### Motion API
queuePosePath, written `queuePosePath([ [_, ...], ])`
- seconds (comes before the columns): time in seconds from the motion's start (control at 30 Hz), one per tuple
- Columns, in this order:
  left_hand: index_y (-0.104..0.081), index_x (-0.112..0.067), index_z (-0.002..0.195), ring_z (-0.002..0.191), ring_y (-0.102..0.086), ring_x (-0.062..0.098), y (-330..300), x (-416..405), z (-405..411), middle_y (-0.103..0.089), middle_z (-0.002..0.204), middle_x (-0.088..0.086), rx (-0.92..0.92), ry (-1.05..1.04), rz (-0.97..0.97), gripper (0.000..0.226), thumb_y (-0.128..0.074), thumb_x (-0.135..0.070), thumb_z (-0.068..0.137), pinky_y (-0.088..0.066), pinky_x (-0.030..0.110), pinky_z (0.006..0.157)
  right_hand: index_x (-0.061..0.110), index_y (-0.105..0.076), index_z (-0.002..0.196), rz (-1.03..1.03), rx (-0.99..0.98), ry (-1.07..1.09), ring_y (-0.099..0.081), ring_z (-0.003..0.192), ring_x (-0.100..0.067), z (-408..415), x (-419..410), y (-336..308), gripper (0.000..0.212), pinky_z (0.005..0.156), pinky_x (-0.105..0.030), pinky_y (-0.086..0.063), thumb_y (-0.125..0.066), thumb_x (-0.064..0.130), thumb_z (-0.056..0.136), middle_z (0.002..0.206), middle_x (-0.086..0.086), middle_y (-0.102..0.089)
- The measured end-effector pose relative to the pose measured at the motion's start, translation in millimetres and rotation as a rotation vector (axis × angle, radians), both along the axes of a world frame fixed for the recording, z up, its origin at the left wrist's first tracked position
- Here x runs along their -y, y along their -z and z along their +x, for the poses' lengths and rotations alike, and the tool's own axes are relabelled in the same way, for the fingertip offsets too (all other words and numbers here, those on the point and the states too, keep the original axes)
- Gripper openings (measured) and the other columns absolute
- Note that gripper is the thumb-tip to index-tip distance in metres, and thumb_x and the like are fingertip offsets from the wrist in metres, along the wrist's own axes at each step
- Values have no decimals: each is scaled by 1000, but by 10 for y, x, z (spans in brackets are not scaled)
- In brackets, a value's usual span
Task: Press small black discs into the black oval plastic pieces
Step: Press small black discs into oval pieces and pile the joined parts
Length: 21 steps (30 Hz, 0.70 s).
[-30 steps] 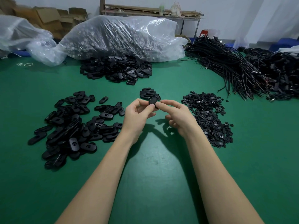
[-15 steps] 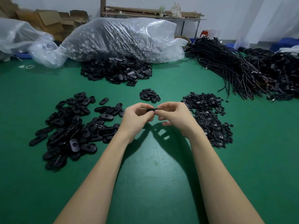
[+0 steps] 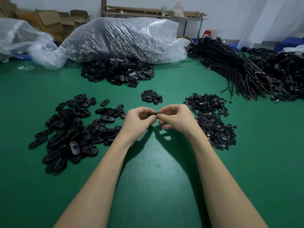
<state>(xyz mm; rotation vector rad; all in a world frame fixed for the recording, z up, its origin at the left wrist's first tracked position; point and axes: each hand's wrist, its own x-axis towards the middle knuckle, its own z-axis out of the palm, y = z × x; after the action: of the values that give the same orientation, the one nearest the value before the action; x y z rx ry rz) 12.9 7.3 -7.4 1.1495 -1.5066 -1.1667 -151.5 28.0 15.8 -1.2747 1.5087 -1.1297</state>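
- While you've got both hands up over the middle of the green felt-topped table (image 3: pixel 148 186), your left hand (image 3: pixel 137 121) and right hand (image 3: pixel 176 119) are pinched together on one black oval plastic piece (image 3: pixel 153 114), fingers curled round either end of it.
- Can't tell if a small black disc is seated in it yet, your fingertips cover that part. My guess is you're mid-press.
- Done so far, going by looks: just the little clump of black ovals (image 3: pixel 152 97) toward the far edge, right beyond your hands. Probably your finished stack, though I can't see discs in them from here.
- Left to do: loads. There's a big loose heap of oval pieces (image 3: pixel 70 129) on the left side, a pile of small black discs (image 3: pixel 212 119) touching your right wrist area, and another mound of ovals (image 3: pixel 118 72) spilling from the clear plastic bag (image 3: pixel 125 38) at the far edge.
- So you're early on, honestly.
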Motion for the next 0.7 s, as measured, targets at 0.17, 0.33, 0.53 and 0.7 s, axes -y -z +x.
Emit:
queuePosePath([
  [0.17, -75, -22, 92, 85, -75, 13, -2, 11, 25, -79, 85, -3, 5, 10, -16, 16, -75, -7, 88, -55, 22, 80, 12, -75, 86, -5, -2, 15, -74, 66, -12, -6, 5, 21, 8, 61, -26, -60, -82, 10, 85, 72, 2, -75],
  [0.33, -74, -20, 93, 84, -74, 12, -1, 13, 17, -78, 85, -2, 77, -19, -45, 13, -75, -8, 89, -57, 24, 81, 14, -74, 82, -6, -37, 24, -72, 62, -10, 5, 9, 37, 9, 62, -28, -61, -83, 11, 84, 65, 7, -73],
  [0.53, -74, -14, 100, 89, -72, 9, -16, -19, -37, -76, 91, -3, 164, -65, -93, 10, -73, -12, 90, -54, 18, 81, 14, -72, 80, -31, -101, 57, -75, 61, -15, 45, 4, 66, 10, 65, -37, -65, -81, 12, 83, 68, 7, -72],
  [0.7, -74, -15, 98, 88, -71, 8, -33, -74, -91, -75, 89, -5, 222, -119, -143, 8, -72, -14, 91, -56, 22, 83, 12, -70, 81, -46, -109, 58, -75, 59, -19, 48, 0, 74, 12, 62, -35, -64, -81, 14, 82, 70, 3, -73],
])
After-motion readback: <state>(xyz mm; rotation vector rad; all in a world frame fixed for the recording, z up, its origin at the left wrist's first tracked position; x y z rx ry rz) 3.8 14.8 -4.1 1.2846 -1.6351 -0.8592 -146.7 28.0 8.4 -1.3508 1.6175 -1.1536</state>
